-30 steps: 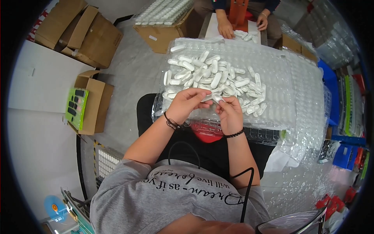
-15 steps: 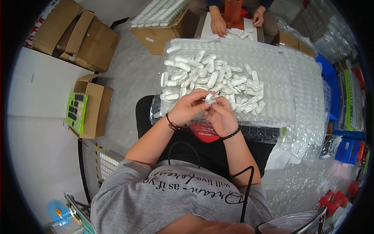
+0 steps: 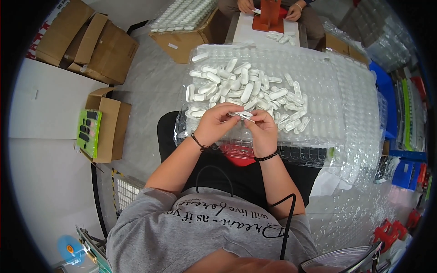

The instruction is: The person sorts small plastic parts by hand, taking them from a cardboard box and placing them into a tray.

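Observation:
Between my fingertips is a small white elongated plastic piece, tilted and held from both ends. My left hand pinches its left end with thumb and forefinger. At its right end, my right hand has thumb and fingers closed on it. Just beyond the hands lies a loose pile of white, round-ended plastic pieces, several overlapping at different angles. They rest on a stack of clear plastic blister trays that spreads to the right. Fine detail of the held piece is too small to make out.
Across from me, a co-worker's hands are beside a red upright fixture on a white board. Another cardboard box carries filled trays. Open cardboard boxes stand at left, blue bins at right.
My fingers have turned the white piece so it lies lengthwise between both hands, and my right-hand fingers have shifted. The co-worker's hands have moved back from the small white pile.

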The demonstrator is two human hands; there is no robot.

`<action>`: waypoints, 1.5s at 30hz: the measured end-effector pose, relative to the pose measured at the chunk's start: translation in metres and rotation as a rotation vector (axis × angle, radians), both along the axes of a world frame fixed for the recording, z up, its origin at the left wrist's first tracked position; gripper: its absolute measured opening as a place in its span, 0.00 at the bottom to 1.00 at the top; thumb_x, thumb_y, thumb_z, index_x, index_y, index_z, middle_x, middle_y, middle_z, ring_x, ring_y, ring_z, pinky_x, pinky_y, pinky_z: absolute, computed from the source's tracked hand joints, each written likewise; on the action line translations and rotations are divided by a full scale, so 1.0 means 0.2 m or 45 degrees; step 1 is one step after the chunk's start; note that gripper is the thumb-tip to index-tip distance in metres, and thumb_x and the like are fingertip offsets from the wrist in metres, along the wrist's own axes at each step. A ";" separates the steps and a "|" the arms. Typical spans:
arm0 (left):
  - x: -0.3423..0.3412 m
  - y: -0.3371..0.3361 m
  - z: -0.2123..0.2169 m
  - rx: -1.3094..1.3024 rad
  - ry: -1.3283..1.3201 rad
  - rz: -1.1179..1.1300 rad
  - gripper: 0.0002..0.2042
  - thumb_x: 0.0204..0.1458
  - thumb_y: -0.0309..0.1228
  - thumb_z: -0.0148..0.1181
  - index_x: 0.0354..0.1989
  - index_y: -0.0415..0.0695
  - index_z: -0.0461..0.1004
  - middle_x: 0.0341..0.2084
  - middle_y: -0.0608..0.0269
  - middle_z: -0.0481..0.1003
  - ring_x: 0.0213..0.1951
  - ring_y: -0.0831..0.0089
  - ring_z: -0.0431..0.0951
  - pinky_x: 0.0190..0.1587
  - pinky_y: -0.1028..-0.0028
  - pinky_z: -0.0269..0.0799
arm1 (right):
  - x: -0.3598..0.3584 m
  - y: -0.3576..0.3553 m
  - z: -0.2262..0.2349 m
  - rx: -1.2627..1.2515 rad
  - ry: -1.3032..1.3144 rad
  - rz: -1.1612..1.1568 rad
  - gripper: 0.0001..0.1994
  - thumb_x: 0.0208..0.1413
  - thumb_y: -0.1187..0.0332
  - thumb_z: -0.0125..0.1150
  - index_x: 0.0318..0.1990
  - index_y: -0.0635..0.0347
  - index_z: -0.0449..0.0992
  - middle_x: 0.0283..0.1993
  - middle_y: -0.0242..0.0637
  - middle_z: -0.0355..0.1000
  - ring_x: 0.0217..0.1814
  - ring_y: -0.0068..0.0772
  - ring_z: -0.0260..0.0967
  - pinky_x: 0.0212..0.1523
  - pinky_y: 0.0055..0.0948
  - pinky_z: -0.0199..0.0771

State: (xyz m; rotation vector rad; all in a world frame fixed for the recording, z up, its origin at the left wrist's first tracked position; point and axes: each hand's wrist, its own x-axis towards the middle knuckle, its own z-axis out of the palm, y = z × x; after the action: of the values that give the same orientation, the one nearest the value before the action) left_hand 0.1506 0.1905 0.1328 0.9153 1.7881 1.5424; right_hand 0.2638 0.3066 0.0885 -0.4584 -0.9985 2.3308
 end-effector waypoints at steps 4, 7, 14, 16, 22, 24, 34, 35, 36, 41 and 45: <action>-0.02 0.01 -0.03 -0.049 0.100 0.184 0.12 0.53 0.20 0.59 0.46 0.38 0.75 0.43 0.63 0.73 0.41 0.80 0.76 0.41 0.81 0.74 | 0.00 0.02 -0.01 0.142 -0.097 -0.127 0.09 0.49 0.87 0.59 0.32 0.62 0.69 0.41 0.35 0.66 0.36 0.23 0.68 0.36 0.20 0.68; -0.03 0.00 -0.01 0.020 -0.190 0.064 0.15 0.52 0.16 0.57 0.49 0.36 0.74 0.46 0.60 0.72 0.41 0.78 0.76 0.43 0.80 0.73 | 0.01 0.04 0.01 0.080 -0.108 -0.072 0.09 0.48 0.86 0.60 0.32 0.62 0.69 0.40 0.33 0.65 0.34 0.21 0.67 0.34 0.19 0.68; -0.01 0.00 0.00 -0.030 -0.293 -0.072 0.14 0.53 0.14 0.55 0.48 0.35 0.73 0.46 0.58 0.73 0.39 0.77 0.75 0.44 0.78 0.73 | 0.02 0.02 0.00 0.055 -0.075 0.059 0.10 0.50 0.86 0.57 0.37 0.62 0.69 0.41 0.31 0.66 0.36 0.19 0.66 0.36 0.18 0.67; -0.02 -0.01 -0.01 0.049 -0.312 -0.126 0.14 0.53 0.14 0.54 0.48 0.34 0.73 0.46 0.58 0.73 0.40 0.76 0.75 0.44 0.77 0.73 | 0.02 0.02 0.04 0.066 -0.053 0.085 0.10 0.51 0.86 0.56 0.38 0.62 0.69 0.42 0.31 0.67 0.38 0.19 0.66 0.37 0.18 0.66; 0.00 0.01 -0.01 0.123 -0.291 -0.090 0.15 0.51 0.12 0.52 0.46 0.35 0.75 0.43 0.60 0.74 0.42 0.76 0.77 0.46 0.78 0.75 | 0.02 0.05 0.04 0.061 -0.138 0.205 0.11 0.52 0.86 0.52 0.42 0.64 0.69 0.45 0.34 0.69 0.43 0.21 0.67 0.42 0.19 0.67; 0.00 0.01 -0.02 0.103 -0.337 -0.084 0.14 0.51 0.12 0.52 0.45 0.35 0.75 0.43 0.59 0.75 0.42 0.75 0.77 0.46 0.77 0.75 | 0.02 0.05 0.02 0.031 -0.081 0.260 0.12 0.52 0.86 0.51 0.43 0.66 0.69 0.43 0.34 0.70 0.45 0.23 0.69 0.45 0.21 0.69; -0.03 -0.04 0.01 -0.047 -0.473 -0.125 0.10 0.52 0.15 0.55 0.43 0.35 0.73 0.37 0.60 0.76 0.36 0.73 0.79 0.40 0.75 0.77 | 0.04 0.05 0.07 0.143 -0.147 0.270 0.09 0.51 0.85 0.56 0.40 0.66 0.72 0.35 0.36 0.73 0.35 0.24 0.72 0.40 0.21 0.73; -0.04 -0.05 0.01 -0.046 -0.474 -0.128 0.10 0.52 0.15 0.55 0.43 0.35 0.73 0.37 0.60 0.76 0.36 0.73 0.79 0.40 0.75 0.77 | 0.04 0.04 0.06 0.100 -0.161 0.300 0.09 0.52 0.85 0.56 0.40 0.66 0.72 0.34 0.36 0.73 0.34 0.23 0.71 0.37 0.21 0.72; -0.05 -0.05 0.00 -0.044 -0.584 -0.127 0.09 0.52 0.16 0.56 0.42 0.36 0.73 0.36 0.60 0.76 0.34 0.73 0.79 0.38 0.76 0.77 | 0.04 0.04 0.05 0.058 -0.174 0.329 0.09 0.52 0.84 0.57 0.40 0.66 0.72 0.34 0.35 0.73 0.33 0.22 0.71 0.35 0.20 0.72; -0.05 -0.05 -0.04 0.047 -0.730 -0.113 0.06 0.54 0.21 0.56 0.40 0.39 0.73 0.34 0.62 0.76 0.29 0.75 0.78 0.33 0.76 0.76 | 0.04 0.03 0.08 0.049 -0.132 0.327 0.09 0.53 0.80 0.60 0.42 0.65 0.73 0.38 0.35 0.73 0.31 0.20 0.68 0.29 0.20 0.69; -0.07 -0.07 -0.06 0.081 -0.851 0.125 0.06 0.56 0.27 0.53 0.39 0.39 0.73 0.35 0.60 0.76 0.34 0.72 0.78 0.34 0.72 0.78 | 0.07 0.12 0.19 1.108 -0.581 -0.037 0.11 0.50 0.77 0.61 0.42 0.62 0.75 0.42 0.36 0.71 0.38 0.32 0.69 0.34 0.30 0.70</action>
State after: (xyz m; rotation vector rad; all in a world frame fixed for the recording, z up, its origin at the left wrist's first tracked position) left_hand 0.1363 0.1773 0.1213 0.2739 1.3149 1.7104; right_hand 0.2781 0.3310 0.1256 -0.6265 -2.0439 1.5514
